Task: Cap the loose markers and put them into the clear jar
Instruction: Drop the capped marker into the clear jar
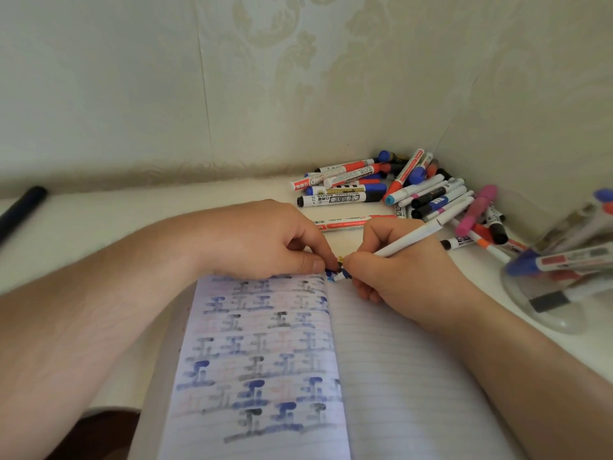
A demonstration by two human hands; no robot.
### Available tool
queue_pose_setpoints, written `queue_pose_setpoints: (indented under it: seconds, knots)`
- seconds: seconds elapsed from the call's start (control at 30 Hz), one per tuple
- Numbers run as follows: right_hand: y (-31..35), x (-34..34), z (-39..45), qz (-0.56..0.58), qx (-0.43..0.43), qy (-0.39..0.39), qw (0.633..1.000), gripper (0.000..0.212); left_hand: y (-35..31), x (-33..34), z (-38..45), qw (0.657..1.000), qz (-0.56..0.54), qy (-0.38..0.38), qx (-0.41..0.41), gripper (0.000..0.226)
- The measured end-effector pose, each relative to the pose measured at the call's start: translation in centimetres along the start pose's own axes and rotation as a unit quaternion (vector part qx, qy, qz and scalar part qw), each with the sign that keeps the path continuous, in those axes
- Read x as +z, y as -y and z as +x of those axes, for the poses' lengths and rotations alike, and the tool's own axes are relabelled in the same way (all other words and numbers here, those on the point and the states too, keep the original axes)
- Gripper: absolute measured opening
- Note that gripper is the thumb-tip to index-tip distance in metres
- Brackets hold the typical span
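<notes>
My right hand [394,270] grips a slim white marker [409,239] whose tip points left at the top edge of an open notebook. My left hand [265,242] pinches a small blue cap [329,272] right at that tip; cap and tip touch or nearly touch. A pile of loose markers [398,190], red, blue, black, pink and white, lies in the far right corner. One red and white marker [345,224] lies alone just behind my hands. The clear jar [550,310] stands at the right edge with several markers inside.
An open lined notebook [265,360] with blue and black ink marks on its left page lies under my forearms. A dark pen [21,207] rests at the far left of the white table. Patterned walls close off the back and right side.
</notes>
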State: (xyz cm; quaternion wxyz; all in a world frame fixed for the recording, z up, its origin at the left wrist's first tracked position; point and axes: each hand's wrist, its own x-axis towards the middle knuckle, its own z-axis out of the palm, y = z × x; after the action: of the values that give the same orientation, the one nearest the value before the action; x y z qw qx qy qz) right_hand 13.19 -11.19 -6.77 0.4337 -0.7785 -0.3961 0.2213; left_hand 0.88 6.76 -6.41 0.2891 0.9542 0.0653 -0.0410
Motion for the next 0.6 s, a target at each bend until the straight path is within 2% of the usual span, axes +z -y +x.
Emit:
queue_pose_setpoints:
  seconds: [0.07,0.13,0.23,0.3,0.4,0.5,0.6]
  knots:
    - [-0.3,-0.1,0.2,0.068,0.003,-0.01,0.998,0.032,0.1,0.1,0.0,1.0,0.004,-0.016,0.003,0.022]
    - [-0.6,-0.5,0.5,0.16,0.01,-0.018,0.987,0.04,0.3,0.0,-0.2,0.999,-0.03,-0.046,0.0,0.035]
    - [-0.5,-1.6,0.8,0.295,-0.007,-0.004,0.955,0.028,0.8,-0.2,-0.2,0.991,-0.094,-0.095,-0.011,0.045]
    - [-0.2,-2.2,0.8,0.336,-0.024,0.01,0.942,0.018,0.9,0.1,0.0,0.983,-0.131,-0.13,0.0,0.039]
    - [-0.3,-2.4,0.8,0.376,-0.012,0.034,0.926,0.011,0.5,0.5,0.1,0.968,-0.21,-0.138,0.002,0.03]
    - [-0.7,-2.4,1.0,0.412,0.0,0.033,0.911,0.029,0.5,0.4,0.2,0.968,-0.193,-0.157,0.01,0.017]
    - [-0.6,-2.7,1.1,0.427,0.006,0.003,0.904,0.028,0.6,0.2,0.3,0.969,-0.169,-0.178,0.021,0.012]
